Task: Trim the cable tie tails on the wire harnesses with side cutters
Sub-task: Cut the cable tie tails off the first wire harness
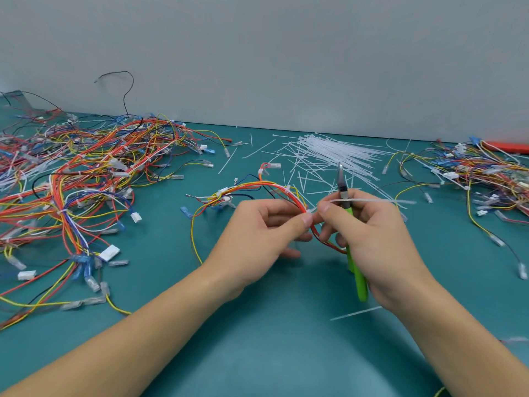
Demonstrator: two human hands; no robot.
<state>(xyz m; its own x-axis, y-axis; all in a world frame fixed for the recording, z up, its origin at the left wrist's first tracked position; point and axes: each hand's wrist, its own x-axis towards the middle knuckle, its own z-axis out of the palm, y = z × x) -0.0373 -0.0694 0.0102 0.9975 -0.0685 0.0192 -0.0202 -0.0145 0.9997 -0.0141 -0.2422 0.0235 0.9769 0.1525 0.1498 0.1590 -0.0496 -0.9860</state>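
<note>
A wire harness (257,187) of red, orange and yellow wires curves above the green mat in front of me. My left hand (257,233) pinches its bundle at a white cable tie head (308,212). The tie's long tail (378,200) runs out to the right. My right hand (369,239) pinches that tail near the head. It also holds the green-handled side cutters (357,279) in its palm. The cutters' metal jaws (341,179) stick up past the fingers, away from the tie.
A big heap of harnesses (80,179) fills the left of the mat. A second heap (481,179) lies at the right. Loose white cable ties (335,153) lie fanned out behind my hands. One cut tail (355,313) lies near my right wrist. A grey wall stands behind.
</note>
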